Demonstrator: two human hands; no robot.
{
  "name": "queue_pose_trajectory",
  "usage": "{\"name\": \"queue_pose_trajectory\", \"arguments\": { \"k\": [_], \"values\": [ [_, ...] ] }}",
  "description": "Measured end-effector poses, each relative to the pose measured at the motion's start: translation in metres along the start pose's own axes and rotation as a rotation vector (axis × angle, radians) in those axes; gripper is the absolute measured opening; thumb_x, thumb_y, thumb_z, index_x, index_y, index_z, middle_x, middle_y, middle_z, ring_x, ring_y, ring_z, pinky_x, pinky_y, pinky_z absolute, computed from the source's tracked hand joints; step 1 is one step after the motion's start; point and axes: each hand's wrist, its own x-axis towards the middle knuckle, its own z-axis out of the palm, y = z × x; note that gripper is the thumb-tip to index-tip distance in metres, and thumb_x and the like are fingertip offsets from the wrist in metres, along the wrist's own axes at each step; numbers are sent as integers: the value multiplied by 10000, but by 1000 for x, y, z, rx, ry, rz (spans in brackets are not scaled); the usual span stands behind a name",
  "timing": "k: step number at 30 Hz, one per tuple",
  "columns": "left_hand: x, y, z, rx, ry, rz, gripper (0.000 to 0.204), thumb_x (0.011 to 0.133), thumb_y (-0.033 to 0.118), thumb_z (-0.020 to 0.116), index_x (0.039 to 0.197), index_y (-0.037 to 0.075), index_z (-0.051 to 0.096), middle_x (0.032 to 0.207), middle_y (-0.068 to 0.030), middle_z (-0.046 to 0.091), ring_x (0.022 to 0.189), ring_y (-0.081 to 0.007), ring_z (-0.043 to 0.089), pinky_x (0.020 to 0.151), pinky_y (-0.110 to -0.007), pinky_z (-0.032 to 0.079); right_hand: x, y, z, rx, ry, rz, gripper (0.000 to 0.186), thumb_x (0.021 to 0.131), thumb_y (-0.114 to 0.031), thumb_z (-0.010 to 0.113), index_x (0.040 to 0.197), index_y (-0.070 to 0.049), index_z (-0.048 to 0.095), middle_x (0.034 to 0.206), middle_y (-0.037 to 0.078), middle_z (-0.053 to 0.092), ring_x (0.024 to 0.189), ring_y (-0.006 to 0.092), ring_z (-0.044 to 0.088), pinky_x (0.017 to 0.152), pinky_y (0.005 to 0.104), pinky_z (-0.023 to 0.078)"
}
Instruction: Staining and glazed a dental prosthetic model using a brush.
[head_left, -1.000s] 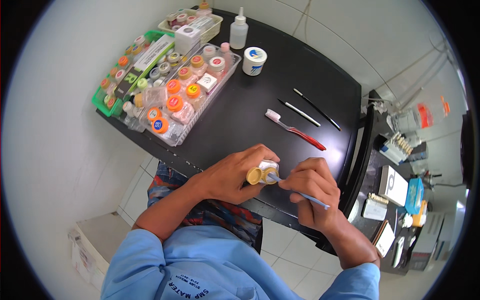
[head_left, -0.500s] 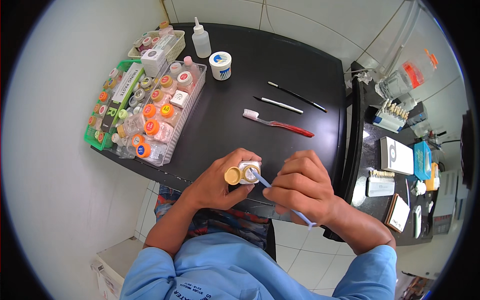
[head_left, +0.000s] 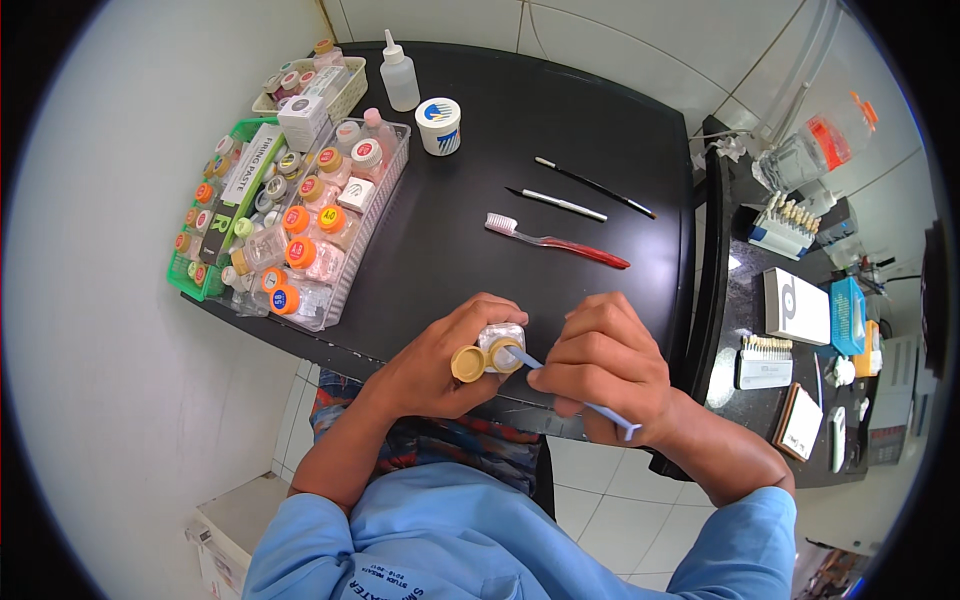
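Left hand (head_left: 432, 362): fingers wrapped around a small clear bottle (head_left: 506, 332).
Right hand (head_left: 622, 368): fingers pinching a pale-blue plastic stick (head_left: 524, 358).
Bottle: held upright between the left fingers, its gold flip cap (head_left: 467, 364) swung back beside the mouth.
Stick: slants leftward from the right fingers, its end at the bottle's mouth.
Toothbrush (head_left: 562, 246): lies on the black bench (head_left: 440, 255), beyond both hands' fingers.

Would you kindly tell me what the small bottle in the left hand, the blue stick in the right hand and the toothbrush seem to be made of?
The bottle looks like smooth glass or clear plastic, being shiny and whitish; which one is unclear. The blue stick is probably smooth plastic, given its even colour. The toothbrush seems glossy plastic, its red handle catching light.
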Motion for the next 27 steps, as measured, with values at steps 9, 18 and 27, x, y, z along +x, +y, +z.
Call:
{"name": "queue_pose_trajectory", "arguments": {
  "k": [9,18,27],
  "values": [
    [-1,-1,2,53,1,0,635,846,87,842,1418,64,568,1370,-184,647,1221,-378,695,1008,-449,567,-3,-2,2,11,-29,-28,212,805,-212,792,959,-85,723,887,34,609,872,252,604,879,446,490],
    [0,-2,5,133,46,53,652,821,48,884,1392,51,569,1332,-185,658,1211,-391,693,990,-445,578,-2,-5,4,-14,-40,-40,189,800,-200,781,928,-89,698,862,34,593,853,248,609,946,472,496],
    [-1,-5,5,147,62,53,673,797,32,901,1381,41,566,1317,-192,659,1182,-387,696,984,-445,578,0,-7,2,-48,-67,-25,176,825,-191,803,923,-83,705,866,30,615,876,250,627,976,505,509]
  ]
}}
